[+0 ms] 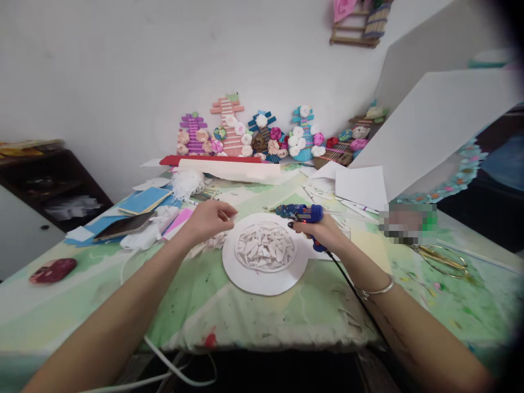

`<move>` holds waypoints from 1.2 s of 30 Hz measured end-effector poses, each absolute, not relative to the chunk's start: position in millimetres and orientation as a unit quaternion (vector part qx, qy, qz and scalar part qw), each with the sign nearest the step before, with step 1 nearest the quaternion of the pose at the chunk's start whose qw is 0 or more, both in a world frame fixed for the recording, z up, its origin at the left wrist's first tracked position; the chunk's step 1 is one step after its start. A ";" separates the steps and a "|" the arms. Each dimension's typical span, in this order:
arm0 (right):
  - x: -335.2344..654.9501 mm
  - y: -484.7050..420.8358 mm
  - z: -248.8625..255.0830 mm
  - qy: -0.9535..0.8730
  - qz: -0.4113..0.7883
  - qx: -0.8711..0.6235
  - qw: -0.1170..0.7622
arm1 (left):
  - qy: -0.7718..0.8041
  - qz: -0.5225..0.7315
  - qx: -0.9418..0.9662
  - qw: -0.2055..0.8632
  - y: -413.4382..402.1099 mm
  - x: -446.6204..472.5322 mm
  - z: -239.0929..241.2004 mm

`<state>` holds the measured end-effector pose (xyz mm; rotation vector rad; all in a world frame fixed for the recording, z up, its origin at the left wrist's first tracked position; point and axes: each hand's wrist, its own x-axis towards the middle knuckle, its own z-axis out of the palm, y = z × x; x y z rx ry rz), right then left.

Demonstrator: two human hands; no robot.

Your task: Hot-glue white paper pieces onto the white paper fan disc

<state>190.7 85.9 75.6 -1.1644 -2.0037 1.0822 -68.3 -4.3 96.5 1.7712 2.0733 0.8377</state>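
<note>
My right hand (pixel 317 232) is wrapped round a blue hot glue gun (pixel 301 212), its nozzle pointing left above the far rim of a white disc (pixel 265 285). Inside a raised ring on that disc lies a heap of torn white paper pieces (pixel 266 246). My left hand (pixel 213 218) hovers at the disc's upper left, thumb and fingers pinched together; whatever is between the fingertips is too small to make out. More loose white scraps (pixel 210 244) lie on the table beneath the left hand. From the glue gun a black cord (pixel 354 289) runs down toward the table's front edge.
Several craft guitars with paper flowers (pixel 231 128) lean against the wall. Blue sheets (pixel 145 201), shredded white paper (pixel 188 184) and a dark red object (pixel 53 271) are on the left. White boards (pixel 434 131) and golden rings (pixel 444 262) are on the right. A white cable (pixel 172 367) hangs in front.
</note>
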 end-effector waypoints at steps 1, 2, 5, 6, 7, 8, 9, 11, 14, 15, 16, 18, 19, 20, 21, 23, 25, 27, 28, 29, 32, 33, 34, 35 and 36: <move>189.3 84.4 75.6 -0.748 0.410 -0.434 0.291 | 0.696 0.342 0.602 0.188 2.8 -65.5 94.7; 188.0 82.7 75.6 -0.745 0.417 -0.428 0.295 | 0.664 0.394 0.591 0.233 9.4 -62.7 91.4; 185.2 76.4 76.3 -0.743 0.439 -0.400 0.308 | 0.570 0.514 0.546 0.337 22.5 -54.3 75.9; 184.6 74.2 76.6 -0.745 0.442 -0.391 0.312 | 0.550 0.535 0.527 0.364 24.2 -51.9 70.1; 184.3 72.0 76.9 -0.747 0.445 -0.380 0.315 | 0.536 0.544 0.512 0.393 24.8 -49.7 64.5; 184.0 70.1 77.1 -0.750 0.449 -0.368 0.318 | 0.522 0.547 0.500 0.421 24.6 -47.8 59.5; 183.9 68.4 77.0 -0.751 0.454 -0.356 0.322 | 0.511 0.545 0.492 0.446 24.1 -46.1 55.2; 183.8 66.4 75.9 -0.752 0.469 -0.329 0.327 | 0.489 0.543 0.487 0.478 22.8 -43.3 49.0; 183.8 66.8 71.4 -0.753 0.479 -0.306 0.332 | 0.458 0.562 0.485 0.489 22.0 -39.5 44.6; 184.0 67.7 69.6 -0.754 0.479 -0.306 0.330 | 0.449 0.565 0.486 0.493 22.0 -38.4 43.8; 184.3 68.8 67.8 -0.756 0.479 -0.307 0.326 | 0.443 0.564 0.488 0.498 22.0 -37.5 43.1; 185.4 71.0 65.1 -0.758 0.482 -0.305 0.318 | 0.438 0.551 0.495 0.510 21.8 -36.4 41.9; 186.1 71.8 64.3 -0.757 0.485 -0.302 0.316 | 0.438 0.544 0.498 0.515 21.7 -36.2 41.4; 186.8 72.5 63.9 -0.757 0.487 -0.299 0.316 | 0.438 0.539 0.499 0.518 21.6 -36.2 41.0; 187.5 72.8 63.8 -0.756 0.489 -0.297 0.317 | 0.438 0.539 0.499 0.518 21.5 -36.2 40.7; 188.5 72.8 64.1 -0.758 0.491 -0.296 0.313 | 0.438 0.544 0.496 0.517 21.1 -35.8 40.8; 189.0 72.2 64.6 -0.763 0.488 -0.296 0.303 | 0.436 0.546 0.494 0.517 20.4 -34.8 41.4; 189.2 71.6 65.2 -0.769 0.483 -0.296 0.296 | 0.433 0.549 0.494 0.517 19.7 -33.5 42.3; 189.2 71.3 65.7 -0.771 0.481 -0.295 0.294 | 0.430 0.550 0.494 0.518 19.4 -32.9 42.6; 189.4 71.1 66.2 -0.773 0.480 -0.293 0.293 | 0.427 0.552 0.494 0.519 19.3 -32.6 42.8; 190.4 70.4 68.3 -0.776 0.481 -0.288 0.288 | 0.419 0.559 0.492 0.520 19.9 -33.1 42.5; 190.9 70.2 69.0 -0.778 0.481 -0.289 0.284 | 0.417 0.562 0.490 0.520 20.3 -33.6 42.2; 191.4 70.0 69.6 -0.779 0.479 -0.293 0.279 | 0.416 0.566 0.488 0.518 20.7 -34.3 42.0; 191.9 69.8 70.2 -0.781 0.475 -0.299 0.274 | 0.415 0.571 0.486 0.516 21.0 -34.9 41.9; 192.4 69.7 70.7 -0.783 0.471 -0.304 0.271 | 0.414 0.576 0.484 0.513 21.1 -35.5 42.0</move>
